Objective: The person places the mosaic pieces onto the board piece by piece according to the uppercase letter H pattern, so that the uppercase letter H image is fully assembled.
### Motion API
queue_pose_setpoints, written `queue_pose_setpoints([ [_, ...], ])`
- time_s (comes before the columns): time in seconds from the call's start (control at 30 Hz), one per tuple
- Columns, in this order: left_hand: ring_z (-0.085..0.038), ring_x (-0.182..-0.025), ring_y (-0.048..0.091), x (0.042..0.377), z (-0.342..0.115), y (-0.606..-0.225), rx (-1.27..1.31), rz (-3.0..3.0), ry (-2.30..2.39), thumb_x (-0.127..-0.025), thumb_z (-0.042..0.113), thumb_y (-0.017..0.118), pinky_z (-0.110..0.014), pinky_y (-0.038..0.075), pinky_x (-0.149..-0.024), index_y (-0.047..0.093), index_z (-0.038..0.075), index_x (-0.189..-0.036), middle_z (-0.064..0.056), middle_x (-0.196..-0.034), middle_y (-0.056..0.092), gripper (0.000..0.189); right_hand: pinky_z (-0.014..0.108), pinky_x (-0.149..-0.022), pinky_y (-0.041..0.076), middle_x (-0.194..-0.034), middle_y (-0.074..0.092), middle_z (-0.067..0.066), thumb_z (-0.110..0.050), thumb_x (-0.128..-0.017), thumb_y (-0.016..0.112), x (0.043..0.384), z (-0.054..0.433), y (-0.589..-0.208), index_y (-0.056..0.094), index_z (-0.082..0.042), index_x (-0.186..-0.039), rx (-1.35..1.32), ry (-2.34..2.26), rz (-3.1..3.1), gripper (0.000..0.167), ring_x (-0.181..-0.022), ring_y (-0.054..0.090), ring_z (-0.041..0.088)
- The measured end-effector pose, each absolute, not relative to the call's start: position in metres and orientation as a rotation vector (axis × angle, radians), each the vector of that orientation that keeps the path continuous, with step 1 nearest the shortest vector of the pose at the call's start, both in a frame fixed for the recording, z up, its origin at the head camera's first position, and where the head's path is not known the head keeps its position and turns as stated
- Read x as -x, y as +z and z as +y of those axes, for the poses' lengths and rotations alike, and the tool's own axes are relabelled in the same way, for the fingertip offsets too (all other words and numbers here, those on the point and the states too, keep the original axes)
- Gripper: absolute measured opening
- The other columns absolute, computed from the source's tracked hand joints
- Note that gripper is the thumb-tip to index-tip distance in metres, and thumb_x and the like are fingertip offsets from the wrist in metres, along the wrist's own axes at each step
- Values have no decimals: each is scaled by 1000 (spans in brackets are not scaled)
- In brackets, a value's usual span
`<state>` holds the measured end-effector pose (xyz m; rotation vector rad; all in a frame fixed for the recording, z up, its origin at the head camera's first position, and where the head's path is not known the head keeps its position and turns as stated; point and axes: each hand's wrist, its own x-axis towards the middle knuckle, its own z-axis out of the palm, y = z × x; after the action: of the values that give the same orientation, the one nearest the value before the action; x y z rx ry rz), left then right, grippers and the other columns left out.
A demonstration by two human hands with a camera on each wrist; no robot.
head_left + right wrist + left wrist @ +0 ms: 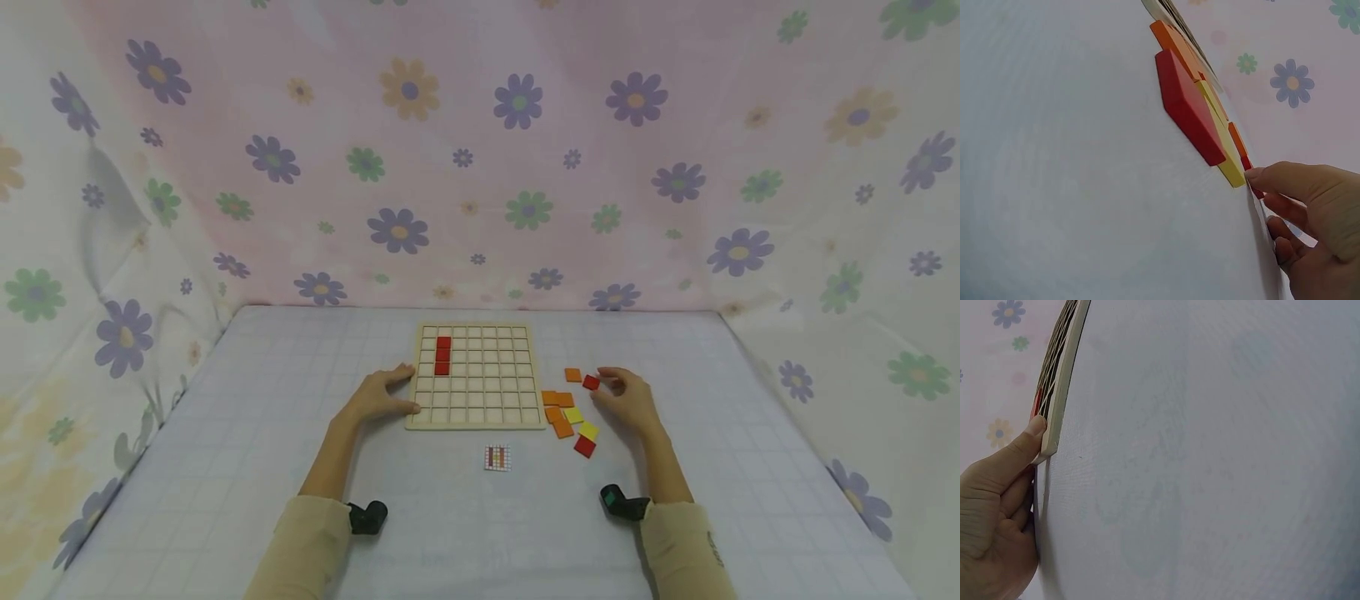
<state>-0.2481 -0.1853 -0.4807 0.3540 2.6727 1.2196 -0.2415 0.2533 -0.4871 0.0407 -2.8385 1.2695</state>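
A square wooden grid board (480, 429) lies on the table, with several red tiles (443, 356) in a column in its upper left cells. At its left edge, my left hand (375, 395) rests with thumb and index fingertip spread apart along the frame. The left wrist view shows the thumb (1036, 426) lying over the board's rim. Right of the board, my right hand (626, 398) pinches a small red square tile (591, 382) between thumb and fingers. In the right wrist view that tile (1258, 190) is partly hidden behind the thumb.
Orange tiles (564, 400), yellow tiles (588, 431) and another red tile (585, 447) lie loosely along the board's right side. A small printed pattern card (498, 457) sits in front of the board. Flowered cloth (480, 192) hangs behind and at both sides.
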Motion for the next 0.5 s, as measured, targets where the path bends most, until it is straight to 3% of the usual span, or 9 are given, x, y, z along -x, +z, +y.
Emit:
queue_pose_setpoints([
  [0.27, -35, -137, 30, 248, -185, -482, -350, 2661, 1234, -69, 25, 83, -47, 21, -114, 46, 0, -137, -20, -145, 36, 81, 45, -93, 49, -111, 61, 22, -12, -86, 66, 241, 250, -492, 57, 5, -118, -74, 1226, -2838, 37, -98, 54, 32],
  [0.5, -33, -138, 29, 248, -186, -481, -323, 2663, 1232, -69, 26, 83, -48, 20, -114, 46, 1, -137, -18, -146, 36, 81, 15, -75, 47, -105, 64, 20, -9, -84, 68, 240, 243, -489, 62, 4, -114, -153, 1329, -2690, 33, -88, 55, 27],
])
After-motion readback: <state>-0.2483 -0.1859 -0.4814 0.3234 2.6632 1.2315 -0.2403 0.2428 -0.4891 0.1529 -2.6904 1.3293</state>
